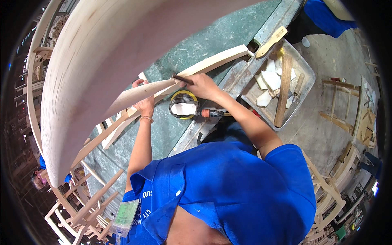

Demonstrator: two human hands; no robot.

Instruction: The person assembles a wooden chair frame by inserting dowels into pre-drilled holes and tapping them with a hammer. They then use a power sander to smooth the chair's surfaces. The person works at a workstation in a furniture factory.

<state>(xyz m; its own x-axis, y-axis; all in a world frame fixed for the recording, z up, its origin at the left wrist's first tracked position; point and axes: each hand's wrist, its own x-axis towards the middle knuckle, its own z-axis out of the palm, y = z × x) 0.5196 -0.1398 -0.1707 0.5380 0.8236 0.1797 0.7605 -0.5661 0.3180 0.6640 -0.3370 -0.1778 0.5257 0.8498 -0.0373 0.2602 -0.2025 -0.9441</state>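
Observation:
A pale wooden chair frame lies over the bench, and one big curved part of it point(98, 53) looms close, covering much of the upper left. My left hand point(145, 104) is wrapped around a tapered wooden piece point(143, 92) of this frame, partly hidden behind it. A short dark bar point(182, 79) is gripped in my right hand point(202, 86), touching the wood near the tapered end; its exact kind is unclear. Just below my right hand, a round power sander point(183, 107) with a yellow rim rests on the green bench top point(228, 34).
Right of the bench stands a metal tray point(308, 83) with white scraps point(270, 80), a wooden stick point(284, 87) and a handled tool point(299, 85). A flat wooden-handled tool point(272, 41) lies across the tray's corner. Chair frames point(77, 216) crowd the lower left.

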